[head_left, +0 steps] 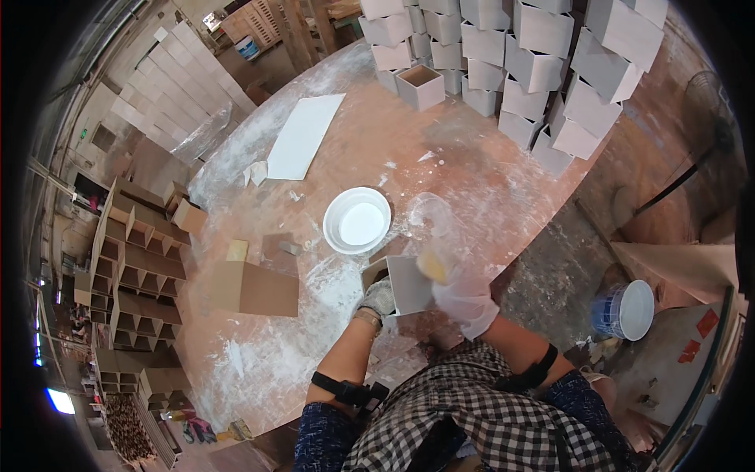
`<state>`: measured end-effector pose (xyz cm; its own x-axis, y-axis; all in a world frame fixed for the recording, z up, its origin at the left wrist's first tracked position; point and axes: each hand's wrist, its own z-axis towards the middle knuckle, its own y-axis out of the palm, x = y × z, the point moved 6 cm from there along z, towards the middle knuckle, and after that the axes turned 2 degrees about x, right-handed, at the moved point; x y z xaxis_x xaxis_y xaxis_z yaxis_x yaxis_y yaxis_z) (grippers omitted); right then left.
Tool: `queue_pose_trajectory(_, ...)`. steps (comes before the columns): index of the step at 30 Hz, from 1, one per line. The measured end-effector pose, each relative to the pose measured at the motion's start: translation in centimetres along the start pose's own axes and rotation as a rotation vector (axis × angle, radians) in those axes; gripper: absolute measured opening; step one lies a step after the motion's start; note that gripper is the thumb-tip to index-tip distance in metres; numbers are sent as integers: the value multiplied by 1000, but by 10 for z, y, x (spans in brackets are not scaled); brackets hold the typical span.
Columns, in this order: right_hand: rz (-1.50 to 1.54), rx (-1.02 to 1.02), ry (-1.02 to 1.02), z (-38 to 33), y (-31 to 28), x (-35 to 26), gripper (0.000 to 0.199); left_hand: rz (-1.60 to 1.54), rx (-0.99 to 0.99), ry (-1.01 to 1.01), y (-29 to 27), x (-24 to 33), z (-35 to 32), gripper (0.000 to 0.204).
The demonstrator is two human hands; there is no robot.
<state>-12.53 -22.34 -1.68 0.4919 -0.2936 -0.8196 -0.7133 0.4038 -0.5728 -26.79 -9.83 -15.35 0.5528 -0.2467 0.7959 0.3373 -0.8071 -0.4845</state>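
Tabletop (220, 338): reddish-brown and smooth, streaked with chalky white smears and flakes.
Small box (413, 285): straight-sided, smooth pale grey outside, brown inside; held over the tabletop's near side at 6 o'clock, its open mouth turned toward 9 o'clock.
Left grip: the left hand (380, 298), in a whitish knit glove, holds the small box, fingers inside its mouth.
Right grip: the right hand (465, 293), in a filmy translucent plastic glove, is closed on a yellow sponge (432, 266) at the box's 3 o'clock side.
Bowl (356, 221): round, white, with white contents, near the box at 11 o'clock.
Brown box (267, 291): plain-faced, at 9 o'clock from the held one.
Stacked boxes (543, 39): pale, at 1 o'clock, cut off by the upper edge.
Hard to make out: the left fingertips are hidden; sponge and right fingers are blurred.
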Motion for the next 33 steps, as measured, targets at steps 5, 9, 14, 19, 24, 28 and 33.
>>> queue_pose_trajectory(5, -369, -68, -460, -21, 9, -34, 79, -328, 6, -97, 0, -25, -5, 46)
queue_pose_trajectory(9, -543, -312, -405, -11, 18, -18, 87, -191, 14, -53, 5, -65, 10, 45)
queue_pose_trajectory(14, -413, -210, -466, -4, 28, -10, 86, -423, 66, -59, 7, -72, 15, 44)
queue_pose_trajectory(19, -531, -75, -468, -9, 40, -33, 78, -451, 82, -60, 9, -68, 13, 46)
queue_pose_trajectory(24, -410, -83, -228, 51, 36, -25, 60, -199, 45, -82, 18, -74, 25, 54)
queue_pose_trajectory(28, -268, -128, -138, 90, 35, 12, 53, -173, 49, -22, 14, -77, 23, 51)
queue_pose_trajectory(33, -293, 67, -51, 68, -26, 3, 62, -322, 31, -82, 16, -102, 21, 49)
